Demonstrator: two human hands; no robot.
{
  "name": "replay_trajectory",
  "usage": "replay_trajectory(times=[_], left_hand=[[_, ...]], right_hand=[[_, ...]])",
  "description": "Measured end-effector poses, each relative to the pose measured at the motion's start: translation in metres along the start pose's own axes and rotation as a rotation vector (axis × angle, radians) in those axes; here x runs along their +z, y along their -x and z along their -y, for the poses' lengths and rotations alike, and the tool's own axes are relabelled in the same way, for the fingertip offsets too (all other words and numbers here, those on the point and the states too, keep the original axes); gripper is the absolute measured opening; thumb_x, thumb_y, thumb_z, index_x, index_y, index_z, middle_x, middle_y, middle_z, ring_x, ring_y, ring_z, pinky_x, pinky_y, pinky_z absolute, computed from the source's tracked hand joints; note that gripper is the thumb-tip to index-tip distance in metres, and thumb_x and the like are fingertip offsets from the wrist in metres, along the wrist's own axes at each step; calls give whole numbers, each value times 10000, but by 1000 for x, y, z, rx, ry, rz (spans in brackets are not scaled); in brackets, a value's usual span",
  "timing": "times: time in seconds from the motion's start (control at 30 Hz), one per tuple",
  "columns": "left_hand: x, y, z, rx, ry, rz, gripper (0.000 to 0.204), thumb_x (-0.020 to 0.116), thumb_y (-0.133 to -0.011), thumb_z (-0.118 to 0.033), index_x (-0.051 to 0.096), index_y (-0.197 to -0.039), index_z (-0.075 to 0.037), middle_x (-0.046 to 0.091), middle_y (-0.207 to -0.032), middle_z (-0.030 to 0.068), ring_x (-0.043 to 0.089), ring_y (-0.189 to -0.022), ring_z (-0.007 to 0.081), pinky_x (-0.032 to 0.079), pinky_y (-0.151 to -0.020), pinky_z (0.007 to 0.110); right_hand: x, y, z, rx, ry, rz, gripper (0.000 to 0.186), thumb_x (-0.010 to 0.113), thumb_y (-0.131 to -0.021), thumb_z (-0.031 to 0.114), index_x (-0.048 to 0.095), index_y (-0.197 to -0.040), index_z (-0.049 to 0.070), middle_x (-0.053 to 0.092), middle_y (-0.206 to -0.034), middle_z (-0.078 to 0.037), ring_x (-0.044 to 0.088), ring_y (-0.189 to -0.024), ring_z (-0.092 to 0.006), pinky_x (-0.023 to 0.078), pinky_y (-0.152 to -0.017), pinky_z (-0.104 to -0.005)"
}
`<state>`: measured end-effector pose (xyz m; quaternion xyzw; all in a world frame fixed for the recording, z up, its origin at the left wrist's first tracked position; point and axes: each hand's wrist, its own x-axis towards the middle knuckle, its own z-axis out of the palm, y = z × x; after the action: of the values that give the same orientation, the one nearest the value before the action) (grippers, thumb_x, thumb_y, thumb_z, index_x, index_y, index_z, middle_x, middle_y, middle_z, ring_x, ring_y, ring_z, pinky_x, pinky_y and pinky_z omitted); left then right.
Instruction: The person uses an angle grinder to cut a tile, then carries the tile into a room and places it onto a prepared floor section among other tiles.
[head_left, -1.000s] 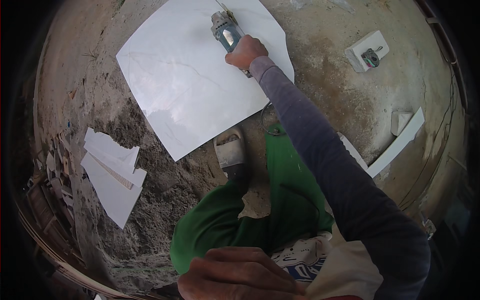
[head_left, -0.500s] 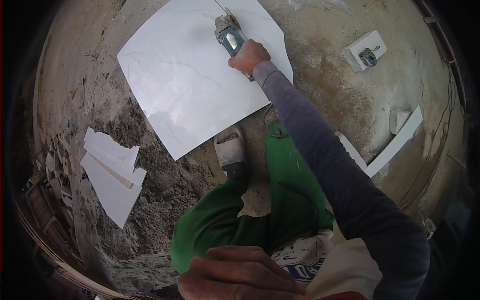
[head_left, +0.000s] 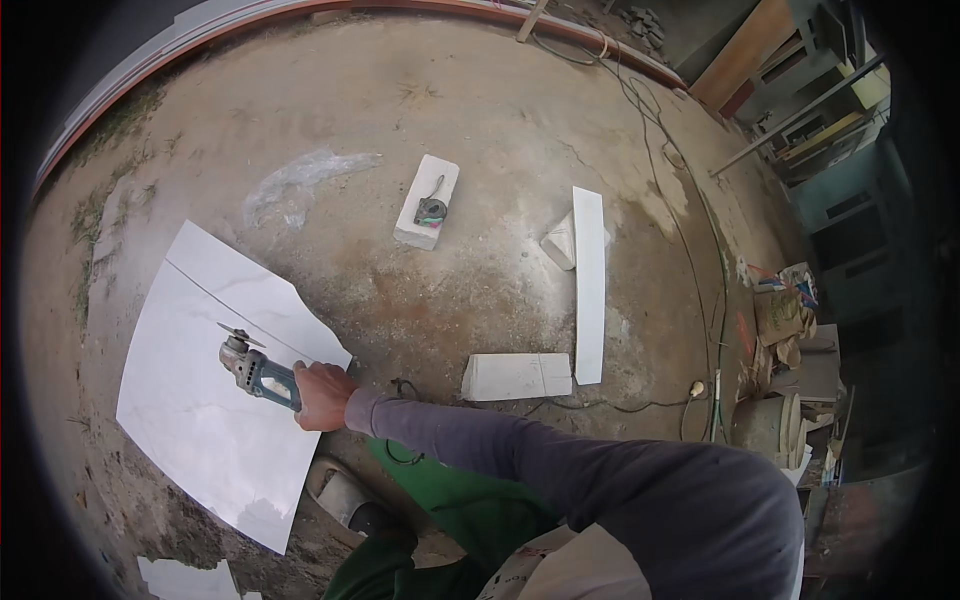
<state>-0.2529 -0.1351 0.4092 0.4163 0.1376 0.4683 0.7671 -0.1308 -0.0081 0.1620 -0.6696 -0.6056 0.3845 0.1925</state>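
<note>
My right hand point(head_left: 318, 397) is closed round the body of an angle grinder point(head_left: 249, 368), which lies over a large white marble-look tile point(head_left: 200, 440) at the left. The thin disc point(head_left: 238, 336) is at the grinder's far end, just beside a long dark straight line across the tile; whether it touches the surface I cannot tell. The tile has an uneven right edge. My sandalled foot point(head_left: 345, 495) and green trousers are beside the tile's near edge. My left hand is out of view.
A tape measure point(head_left: 430, 210) sits on a white block point(head_left: 420, 180). A tile strip point(head_left: 590, 280) lies beside two more blocks point(head_left: 515, 375). Crumpled clear plastic point(head_left: 290, 190), cables point(head_left: 645, 405), a bucket point(head_left: 770, 430), sacks point(head_left: 785, 315), leaning boards and poles surround me.
My view has swung toward the right, showing more of the yard. My left hand has left the frame. My right hand still grips the grinder over the tile.
</note>
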Motion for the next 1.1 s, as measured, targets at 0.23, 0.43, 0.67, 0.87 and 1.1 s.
replay_trajectory(times=[0.23, 0.43, 0.67, 0.87, 1.1], left_hand=[[35, -6, 13, -25, 79, 157, 388, 806, -916, -123, 660, -1151, 150, 743, -849, 234, 736, -701, 265, 582, -569, 349], [58, 34, 7, 36, 417, 248, 461, 837, -898, -77, 622, -1224, 167, 739, -861, 248, 745, -707, 264, 587, -566, 344], [102, 31, 40, 236, 594, -311, 470, 725, -1004, -218, 644, -1187, 208, 735, -836, 275, 737, -651, 288, 589, -538, 349], [108, -4, 43, 289, 535, -343, 701, 571, -1064, -439, 654, -1124, 255, 726, -871, 332, 752, -706, 358, 610, -580, 393], [124, -1, 47, 346, 582, -411, 782, 622, -1026, -503, 596, -1228, 253, 699, -945, 410, 759, -792, 431, 615, -615, 433]], right_hand=[[-52, 38, 2, -41, -8, -36, 516, 747, -704, 182, 592, -1065, -152, 703, -910, -337, 723, -869, -502, 592, -826, -532], [-64, 40, -24, -35, 171, -47, 531, 792, -716, 276, 657, -1047, -116, 737, -961, -314, 739, -933, -470, 589, -869, -499], [-33, 43, -52, 2, 180, 91, 522, 768, -760, 292, 683, -1086, -107, 751, -1011, -299, 750, -980, -432, 584, -918, -481], [-19, 31, -50, 70, 175, 130, 590, 823, -747, 303, 635, -1108, -125, 736, -985, -313, 747, -966, -447, 582, -899, -488], [8, 1, -43, 53, 130, 78, 575, 791, -767, 291, 612, -1133, -115, 725, -1039, -331, 736, -989, -479, 588, -927, -517]])
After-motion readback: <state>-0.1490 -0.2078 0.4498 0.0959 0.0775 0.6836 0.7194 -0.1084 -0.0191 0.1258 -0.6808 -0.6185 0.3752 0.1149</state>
